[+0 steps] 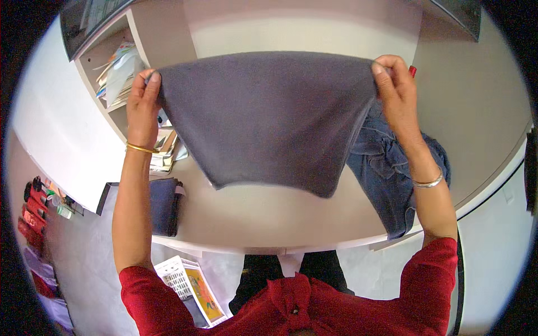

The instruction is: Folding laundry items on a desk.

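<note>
A grey cloth (269,122) is stretched out above the desk (269,218), its lower edge hanging loose. My left hand (143,96) pinches one upper corner between thumb and fingers. The opposite upper corner is pinched in my right hand (395,84). Behind my right forearm lies a crumpled pair of dark blue jeans (378,164), with part of it reaching the desk's front edge. To the left, near my left forearm, sits a folded dark blue garment (164,206). The cloth hides part of the desk behind it.
An open shelf (133,38) at the left holds stacked papers (119,80). More papers and books (164,151) lie on the desk below it. Under the front edge, a white plastic basket (178,277) stands on the floor. Several red items (33,218) are at far left.
</note>
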The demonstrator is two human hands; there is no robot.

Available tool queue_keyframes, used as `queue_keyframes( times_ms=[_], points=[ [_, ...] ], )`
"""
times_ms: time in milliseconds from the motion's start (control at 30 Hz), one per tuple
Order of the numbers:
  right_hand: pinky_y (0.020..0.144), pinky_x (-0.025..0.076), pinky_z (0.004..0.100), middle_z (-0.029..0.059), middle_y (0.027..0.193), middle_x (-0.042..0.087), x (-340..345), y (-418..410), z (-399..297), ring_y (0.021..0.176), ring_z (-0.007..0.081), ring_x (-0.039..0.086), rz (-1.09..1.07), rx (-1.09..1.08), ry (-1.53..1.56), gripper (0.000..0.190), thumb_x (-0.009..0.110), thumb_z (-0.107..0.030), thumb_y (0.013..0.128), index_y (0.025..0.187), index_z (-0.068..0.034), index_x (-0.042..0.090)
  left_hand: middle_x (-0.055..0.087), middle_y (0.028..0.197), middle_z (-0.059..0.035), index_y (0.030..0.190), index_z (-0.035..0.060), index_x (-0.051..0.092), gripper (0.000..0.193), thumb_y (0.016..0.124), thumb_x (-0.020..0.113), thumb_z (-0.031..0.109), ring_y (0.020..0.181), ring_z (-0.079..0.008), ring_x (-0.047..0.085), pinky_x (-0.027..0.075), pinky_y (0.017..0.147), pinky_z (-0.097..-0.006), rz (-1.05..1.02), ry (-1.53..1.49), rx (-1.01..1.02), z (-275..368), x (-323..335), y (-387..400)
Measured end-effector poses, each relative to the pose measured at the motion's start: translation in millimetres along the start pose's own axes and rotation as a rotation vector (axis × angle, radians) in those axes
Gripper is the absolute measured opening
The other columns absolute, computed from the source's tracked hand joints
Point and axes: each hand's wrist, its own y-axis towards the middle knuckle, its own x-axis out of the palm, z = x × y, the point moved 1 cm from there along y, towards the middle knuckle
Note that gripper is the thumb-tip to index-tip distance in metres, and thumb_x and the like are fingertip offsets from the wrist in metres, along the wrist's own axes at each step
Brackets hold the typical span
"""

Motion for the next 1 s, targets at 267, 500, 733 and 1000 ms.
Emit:
queue_keyframes(
  times_ms=[267,500,733,1000],
  points=[
    [0.070,0.036,0.0157,-0.0011,0.087,0.054,-39,4,-57,0.079,0.0029,0.046,0.169,-0.215,0.098,0.016,0.051,-0.016,0.091,0.097,-0.001,0.057,0.058,0.093,0.0010,0.103,0.0069,0.056,0.018,0.092,0.049,0.020,0.084,-0.0064,0.053,0.040,0.077,-0.0209,-0.042,-0.046,0.171,75,-10,-7],
    [0.073,0.039,0.0167,-0.0012,0.088,0.056,-57,-2,-81,0.083,0.0029,0.049,0.156,0.017,0.223,0.019,0.050,-0.019,0.091,0.099,-0.004,0.059,0.060,0.093,0.0009,0.104,0.0054,0.056,0.021,0.092,0.048,0.020,0.084,-0.0074,0.054,0.042,0.076,-0.0218,-0.136,-0.042,0.066,91,-13,-20],
    [0.064,0.038,0.0196,-0.0041,0.080,0.054,-6,-26,-2,0.072,0.0043,0.046,-0.029,0.350,0.230,0.013,0.057,-0.019,0.086,0.088,-0.006,0.059,0.056,0.077,0.0062,0.097,0.0124,0.060,0.014,0.088,0.056,0.022,0.066,-0.0037,0.049,0.039,0.057,-0.0190,-0.155,0.237,-0.293,-5,5,-26],
    [0.051,0.037,0.0214,-0.0019,0.064,0.051,34,-78,151,0.055,0.0058,0.044,-0.139,0.527,0.035,0.018,0.064,-0.019,0.082,0.077,-0.004,0.056,0.053,0.071,0.0063,0.089,0.0095,0.062,0.014,0.087,0.057,0.022,0.062,-0.0041,0.045,0.038,0.055,-0.0191,-0.320,0.460,-0.351,-164,15,-23]
  ],
)
